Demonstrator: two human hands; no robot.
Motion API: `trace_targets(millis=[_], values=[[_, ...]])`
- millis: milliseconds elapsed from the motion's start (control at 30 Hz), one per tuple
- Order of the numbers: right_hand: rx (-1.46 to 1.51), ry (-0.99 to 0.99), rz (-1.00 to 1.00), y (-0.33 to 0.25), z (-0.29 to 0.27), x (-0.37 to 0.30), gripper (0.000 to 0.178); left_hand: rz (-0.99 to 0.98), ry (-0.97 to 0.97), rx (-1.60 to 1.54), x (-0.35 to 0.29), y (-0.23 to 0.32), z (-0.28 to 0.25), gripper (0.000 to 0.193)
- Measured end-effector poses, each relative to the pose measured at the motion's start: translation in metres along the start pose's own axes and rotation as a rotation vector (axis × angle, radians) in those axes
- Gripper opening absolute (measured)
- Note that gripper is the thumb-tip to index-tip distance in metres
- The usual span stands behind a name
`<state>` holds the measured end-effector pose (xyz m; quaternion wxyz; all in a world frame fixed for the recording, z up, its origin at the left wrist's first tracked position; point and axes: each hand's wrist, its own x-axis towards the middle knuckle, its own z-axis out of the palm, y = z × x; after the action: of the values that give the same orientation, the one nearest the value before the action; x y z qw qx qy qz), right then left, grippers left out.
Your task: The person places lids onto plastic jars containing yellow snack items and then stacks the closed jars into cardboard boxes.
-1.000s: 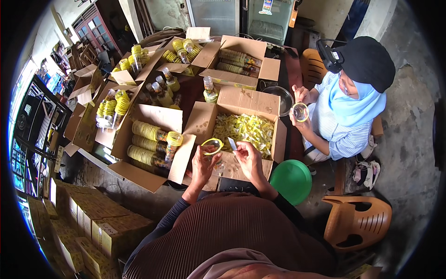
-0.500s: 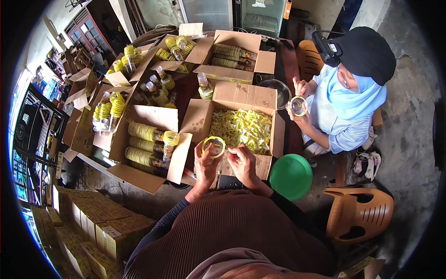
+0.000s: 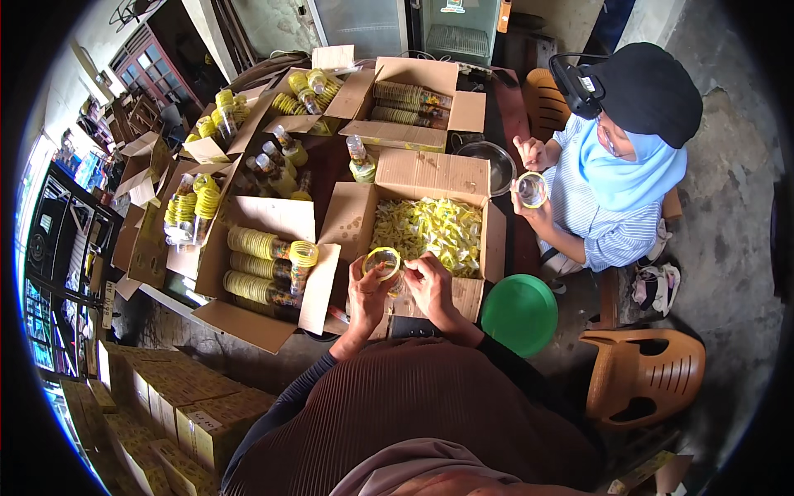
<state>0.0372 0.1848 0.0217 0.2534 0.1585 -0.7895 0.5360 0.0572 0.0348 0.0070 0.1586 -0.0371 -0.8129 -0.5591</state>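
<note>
My left hand (image 3: 365,296) is closed round a clear plastic cup (image 3: 382,250) with a yellow rim, its mouth turned up toward me. Close by, my right hand (image 3: 429,286) has thumb and fingertips pinched together at the right side of the rim. What lies in that pinch is too small to make out. Both hands are over the near edge of an open cardboard box (image 3: 397,175) filled with small yellow-and-white folded pieces (image 3: 426,231).
Left of my hands, a carton (image 3: 273,213) holds stacks of yellow-rimmed cups (image 3: 252,263). More cup cartons (image 3: 418,140) stand farther back. A green round lid or basin (image 3: 519,314) sits at right, near an orange chair (image 3: 645,372). A co-worker (image 3: 628,174) holds another clear cup (image 3: 532,190).
My left hand has tilted the cup slightly, and its mouth looks narrower. My right hand stays pinched beside the rim. The whole view has shifted a little.
</note>
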Motion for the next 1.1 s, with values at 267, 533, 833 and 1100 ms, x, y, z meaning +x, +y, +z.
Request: trace_targets(millis=[267, 533, 833, 1100], values=[[-0.002, -0.031, -0.012, 0.011, 0.001, 0.000, 0.020, -0.375, -0.142, -0.492, 0.003, -0.002, -0.005, 0.036], [0.650, -0.285, 0.685, 0.041, -0.016, 0.001, 0.015, -0.414, -0.219, -0.574, 0.000, -0.015, -0.007, 0.037], [0.633, -0.276, 0.672, 0.047, -0.022, 0.000, 0.015, -0.448, -0.124, -0.637, 0.002, -0.010, -0.014, 0.024], [0.305, -0.266, 0.361, 0.043, -0.017, -0.005, 0.010, -0.668, -0.231, -0.879, 0.004, -0.011, -0.020, 0.020]])
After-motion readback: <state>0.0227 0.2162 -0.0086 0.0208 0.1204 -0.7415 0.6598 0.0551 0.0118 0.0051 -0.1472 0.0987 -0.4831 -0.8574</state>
